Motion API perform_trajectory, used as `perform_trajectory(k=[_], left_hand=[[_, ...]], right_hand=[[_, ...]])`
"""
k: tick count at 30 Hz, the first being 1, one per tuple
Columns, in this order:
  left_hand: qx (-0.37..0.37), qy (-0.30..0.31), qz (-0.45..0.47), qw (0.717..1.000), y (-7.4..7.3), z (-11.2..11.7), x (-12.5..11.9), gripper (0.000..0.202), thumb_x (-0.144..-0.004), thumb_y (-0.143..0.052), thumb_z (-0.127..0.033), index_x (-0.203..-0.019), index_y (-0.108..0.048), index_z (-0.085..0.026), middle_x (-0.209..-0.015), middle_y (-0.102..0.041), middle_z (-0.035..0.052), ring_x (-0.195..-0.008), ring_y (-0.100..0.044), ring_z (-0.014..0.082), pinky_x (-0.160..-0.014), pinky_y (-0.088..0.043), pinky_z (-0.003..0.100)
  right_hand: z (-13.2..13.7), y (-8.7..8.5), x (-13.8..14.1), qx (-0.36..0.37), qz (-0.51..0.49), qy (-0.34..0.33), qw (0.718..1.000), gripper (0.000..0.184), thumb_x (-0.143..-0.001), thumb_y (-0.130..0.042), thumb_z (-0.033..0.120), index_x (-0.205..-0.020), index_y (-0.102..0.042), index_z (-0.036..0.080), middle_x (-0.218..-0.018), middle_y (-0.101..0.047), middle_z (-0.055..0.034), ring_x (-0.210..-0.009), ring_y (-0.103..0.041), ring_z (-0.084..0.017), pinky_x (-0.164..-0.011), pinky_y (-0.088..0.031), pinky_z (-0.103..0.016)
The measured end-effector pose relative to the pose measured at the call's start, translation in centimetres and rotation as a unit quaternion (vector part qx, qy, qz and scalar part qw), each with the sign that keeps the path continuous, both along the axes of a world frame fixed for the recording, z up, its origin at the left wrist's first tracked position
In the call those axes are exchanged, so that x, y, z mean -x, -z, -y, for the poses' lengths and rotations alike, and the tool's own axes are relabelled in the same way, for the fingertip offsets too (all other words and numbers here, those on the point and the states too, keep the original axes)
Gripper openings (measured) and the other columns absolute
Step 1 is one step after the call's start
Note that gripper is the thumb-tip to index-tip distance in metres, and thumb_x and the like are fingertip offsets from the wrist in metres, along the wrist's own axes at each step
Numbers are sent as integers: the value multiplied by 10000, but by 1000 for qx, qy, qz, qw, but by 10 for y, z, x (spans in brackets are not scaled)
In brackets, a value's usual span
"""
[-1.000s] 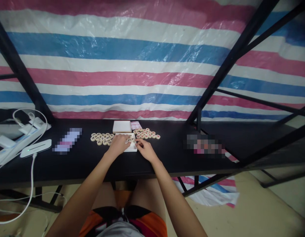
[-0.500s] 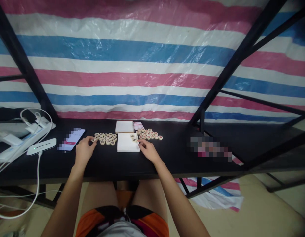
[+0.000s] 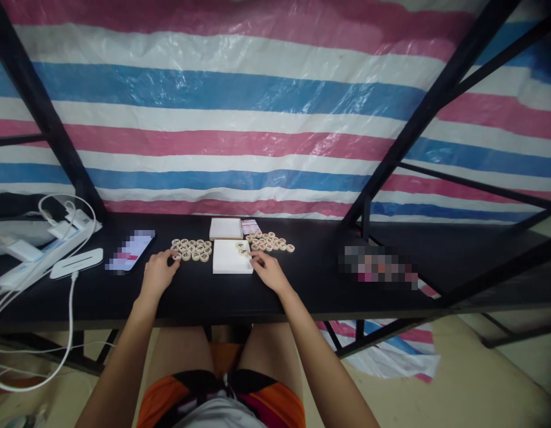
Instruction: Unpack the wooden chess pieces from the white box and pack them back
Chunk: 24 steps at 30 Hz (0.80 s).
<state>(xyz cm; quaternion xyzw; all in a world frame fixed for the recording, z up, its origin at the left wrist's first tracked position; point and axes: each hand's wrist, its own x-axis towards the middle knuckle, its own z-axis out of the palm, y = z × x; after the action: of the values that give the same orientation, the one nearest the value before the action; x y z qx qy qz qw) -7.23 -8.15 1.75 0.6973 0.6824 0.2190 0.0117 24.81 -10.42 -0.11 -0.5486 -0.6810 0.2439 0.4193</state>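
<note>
My left hand (image 3: 159,273) pinches a round Chinese chess piece (image 3: 177,257) at the left front corner of a block of black-marked pieces (image 3: 194,249), set in rows on the desk. My right hand (image 3: 267,268) rests at the right edge of a shallow white box (image 3: 226,260), its thumb and forefinger closed at the rim of a Chinese chess piece (image 3: 243,252). Another piece (image 3: 239,245) lies in the box just behind that one. Right of the box, a group of red-marked pieces (image 3: 270,241) sits beyond my right fingers.
Behind the box are a second white tray (image 3: 226,228) and a small printed card (image 3: 251,226). A phone (image 3: 131,251), a white device with a cable (image 3: 77,263) and a power strip (image 3: 46,252) lie left on the black desk (image 3: 190,300). A blurred-out item (image 3: 380,266) lies right.
My left hand has moved a little right and toward me, bringing its piece down to the front row of the black-marked block. My right hand stays at the box; the pieces there have shifted slightly.
</note>
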Motion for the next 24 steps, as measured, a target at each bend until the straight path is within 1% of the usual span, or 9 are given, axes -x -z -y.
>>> perform_trajectory(k=[7, 13, 18, 24], left_hand=[[-10, 19, 1, 1000, 1, 0, 0, 268, -852, -469, -366, -995, -635, -211, -1001, -659, 77, -963, -574, 263, -844, -438, 354], [-12, 17, -2, 1000, 2, 0, 0, 301, -862, -455, -373, -1042, -637, -215, -1047, -654, 78, -979, -571, 265, -840, -440, 348], [0, 14, -16, 1000, -1, 3, -2, 306, -859, -455, -334, -1069, -638, -210, -1050, -640, 88, -970, -572, 272, -822, -445, 353], [-3, 13, -11, 1000, -1, 2, 1, 325, -851, -462, -310, -1108, -619, -189, -1040, -633, 93, -964, -566, 274, -835, -445, 364]], right_hand=[[-2, 4, -1, -9, -4, -4, 1000, 302, -804, -479, 319, -1015, -644, 181, -728, -633, -6, -666, -559, -148, -711, -438, -272], [-1, 3, -1, -7, 5, 0, 1000, 294, -801, -483, 314, -1007, -643, 179, -736, -636, -7, -679, -563, -147, -718, -430, -269], [0, 0, 0, -5, 4, 1, 1000, 298, -796, -482, 317, -1001, -647, 176, -728, -634, -4, -674, -568, -145, -722, -434, -269], [0, 0, 1, -2, -3, 1, 1000, 293, -795, -480, 315, -995, -648, 182, -728, -635, -4, -670, -564, -146, -713, -438, -268]])
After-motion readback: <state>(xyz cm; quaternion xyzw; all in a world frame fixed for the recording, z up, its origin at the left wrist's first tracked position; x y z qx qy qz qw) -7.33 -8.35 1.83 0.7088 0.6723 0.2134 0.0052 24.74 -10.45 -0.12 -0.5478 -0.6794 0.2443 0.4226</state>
